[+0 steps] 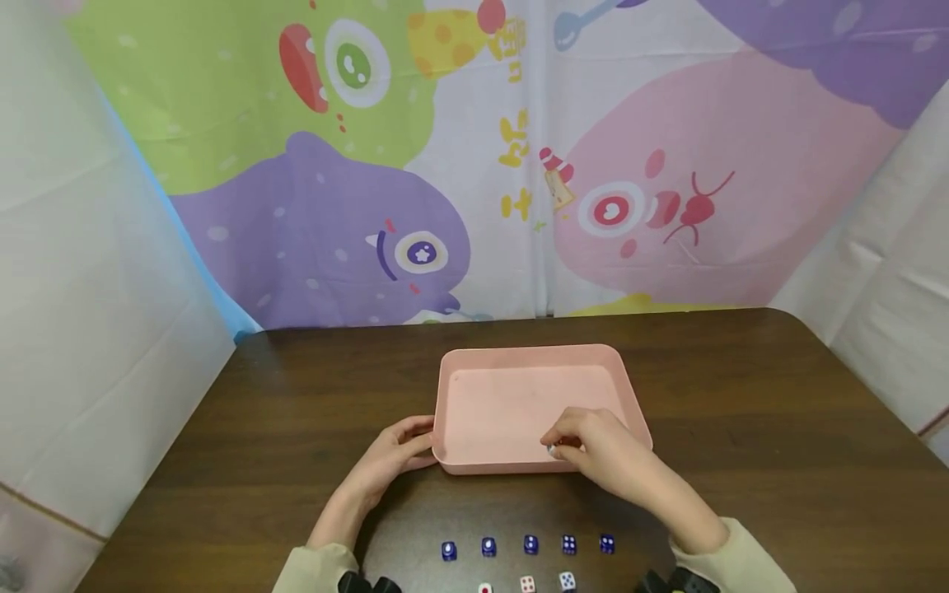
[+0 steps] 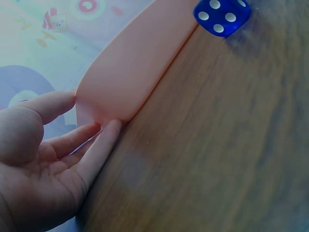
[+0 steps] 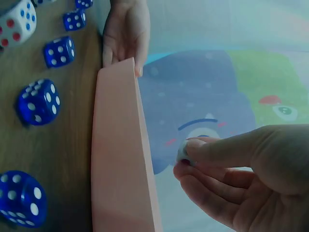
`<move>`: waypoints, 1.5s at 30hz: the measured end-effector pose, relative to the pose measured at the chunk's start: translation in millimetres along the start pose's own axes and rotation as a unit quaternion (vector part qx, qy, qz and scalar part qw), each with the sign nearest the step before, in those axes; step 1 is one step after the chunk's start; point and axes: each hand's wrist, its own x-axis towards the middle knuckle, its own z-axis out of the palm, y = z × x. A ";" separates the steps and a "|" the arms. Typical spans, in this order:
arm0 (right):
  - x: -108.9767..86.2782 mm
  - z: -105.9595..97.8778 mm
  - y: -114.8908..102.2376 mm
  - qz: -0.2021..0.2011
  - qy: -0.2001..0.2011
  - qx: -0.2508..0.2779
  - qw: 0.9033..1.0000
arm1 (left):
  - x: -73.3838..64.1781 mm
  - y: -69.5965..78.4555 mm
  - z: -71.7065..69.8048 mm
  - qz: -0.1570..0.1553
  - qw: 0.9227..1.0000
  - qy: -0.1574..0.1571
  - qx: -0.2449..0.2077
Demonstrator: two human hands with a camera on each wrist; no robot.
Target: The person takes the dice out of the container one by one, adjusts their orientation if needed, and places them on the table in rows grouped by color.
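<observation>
The pink tray (image 1: 537,352) lies on the brown table. My left hand (image 1: 398,453) touches the tray's left side near the front corner. In the left wrist view, its fairly straight fingers (image 2: 108,133) rest against the tray's outer wall. Over the tray's front right part, my right hand (image 1: 604,453) pinches a small white die (image 3: 183,152) between thumb and fingertips. The fingers cover most of that die. In front of the tray runs a row of several blue dice with white dots, among them a blue die (image 1: 530,544) in the middle.
Nearer the front edge of the head view sit white dice: one with a red dot (image 1: 485,588), one with red dots (image 1: 527,584) and one with blue dots (image 1: 567,581). A cartoon-patterned curtain (image 1: 511,272) hangs behind the table (image 1: 311,395).
</observation>
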 end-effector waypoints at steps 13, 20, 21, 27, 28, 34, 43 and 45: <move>-30.9 -11.1 -10.1 0.002 -0.065 0.051 0.997 | 0.9 4.3 1.8 0.005 1.000 -0.005 0.000; -39.9 -15.9 -12.6 -0.007 -0.131 -0.044 0.990 | 2.4 4.1 1.1 0.005 1.000 -0.005 -0.003; -41.2 -15.6 -13.0 -0.005 -0.141 -0.048 0.989 | 2.2 4.1 0.8 0.005 1.000 -0.006 -0.002; -49.1 -12.2 -13.9 -0.005 -0.169 -0.056 0.984 | 2.6 3.4 -1.4 0.007 1.000 -0.002 -0.004; -50.2 -11.2 -13.8 -0.006 -0.173 -0.055 0.983 | 3.0 3.4 -1.7 0.007 1.000 -0.001 -0.004; -55.8 -3.5 -12.3 -0.013 -0.192 -0.031 0.981 | 2.0 2.8 -2.9 0.009 1.000 -0.001 -0.002; -62.6 5.2 -10.2 -0.016 -0.192 -0.035 0.981 | -0.4 1.2 -1.8 0.003 1.000 -0.001 -0.003; -63.6 6.4 -10.4 -0.015 -0.197 -0.029 0.980 | -1.0 0.3 -1.4 -0.001 1.000 0.000 -0.001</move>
